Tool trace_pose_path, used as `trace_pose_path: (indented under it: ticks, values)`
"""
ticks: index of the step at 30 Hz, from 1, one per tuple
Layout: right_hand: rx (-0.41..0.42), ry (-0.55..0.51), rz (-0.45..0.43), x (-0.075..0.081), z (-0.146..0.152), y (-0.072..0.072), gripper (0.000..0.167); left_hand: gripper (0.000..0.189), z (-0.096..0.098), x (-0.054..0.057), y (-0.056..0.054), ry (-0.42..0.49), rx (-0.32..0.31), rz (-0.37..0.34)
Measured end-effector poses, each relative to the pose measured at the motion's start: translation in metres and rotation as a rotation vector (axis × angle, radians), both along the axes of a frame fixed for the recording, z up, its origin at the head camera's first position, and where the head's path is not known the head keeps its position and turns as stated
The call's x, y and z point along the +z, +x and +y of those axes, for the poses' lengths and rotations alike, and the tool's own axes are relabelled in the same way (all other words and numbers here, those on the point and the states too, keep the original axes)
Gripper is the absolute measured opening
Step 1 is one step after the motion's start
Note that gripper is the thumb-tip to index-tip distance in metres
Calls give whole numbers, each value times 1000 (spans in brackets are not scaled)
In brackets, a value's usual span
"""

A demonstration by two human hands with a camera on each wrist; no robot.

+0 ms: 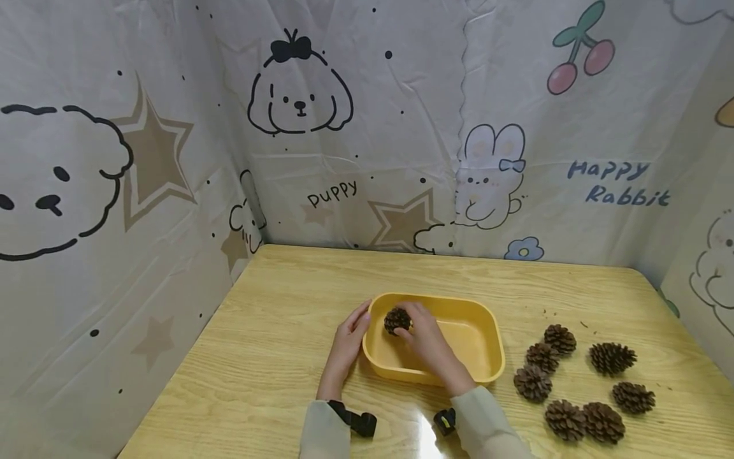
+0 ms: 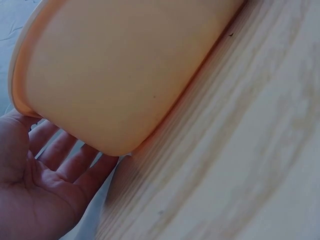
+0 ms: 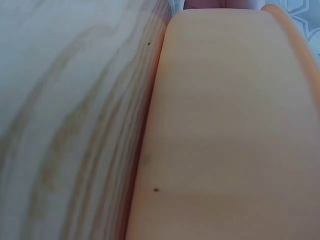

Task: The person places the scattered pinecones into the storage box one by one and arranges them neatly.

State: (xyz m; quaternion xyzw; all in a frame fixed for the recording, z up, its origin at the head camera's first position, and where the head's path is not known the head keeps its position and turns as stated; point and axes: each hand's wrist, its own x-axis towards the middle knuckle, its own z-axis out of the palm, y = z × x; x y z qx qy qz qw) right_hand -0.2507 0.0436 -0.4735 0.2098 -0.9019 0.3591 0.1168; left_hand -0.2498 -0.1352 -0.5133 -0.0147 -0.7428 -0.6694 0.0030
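The yellow box (image 1: 401, 374) stands well inside the edges of the table (image 1: 258, 357); wide table surface lies on its left, only a narrow strip before the other pine cones (image 1: 541, 358). Left hand (image 1: 346, 335), fingers rather straight, touches the box's left end. Right hand (image 1: 427, 338) pinches one pine cone (image 1: 395, 322) inside, near that end.

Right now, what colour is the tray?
The tray is plain yellow; it shows best in the head view.

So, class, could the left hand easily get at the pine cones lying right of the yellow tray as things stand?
Probably not easily: the left hand is at the tray's opposite end, with the tray and right forearm between it and those pine cones.
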Motion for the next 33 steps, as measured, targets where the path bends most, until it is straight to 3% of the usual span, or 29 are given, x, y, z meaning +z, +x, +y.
trace_pose_path:
  ticks: [6,13,16,20,23,27,33]
  values:
    - [-7,31,-26,-4,-1,-1,40,47,1,6,1,16,-3,1]
    - [16,57,8,-1,-1,1,41,45,2,35,16,14,-23,-1]
    - [24,76,-2,0,-1,1,43,45,2,39,20,7,-20,-9]
    - [21,66,-96,0,-2,1,46,45,3,39,20,9,-14,-7]
    - [27,59,-118,1,-1,1,46,45,2,37,19,8,-12,-3]
    - [42,64,-86,-2,1,-1,46,45,2,35,19,6,-5,-6]
    - [4,41,-167,-1,-1,-2,51,45,3,36,19,2,-5,-4]
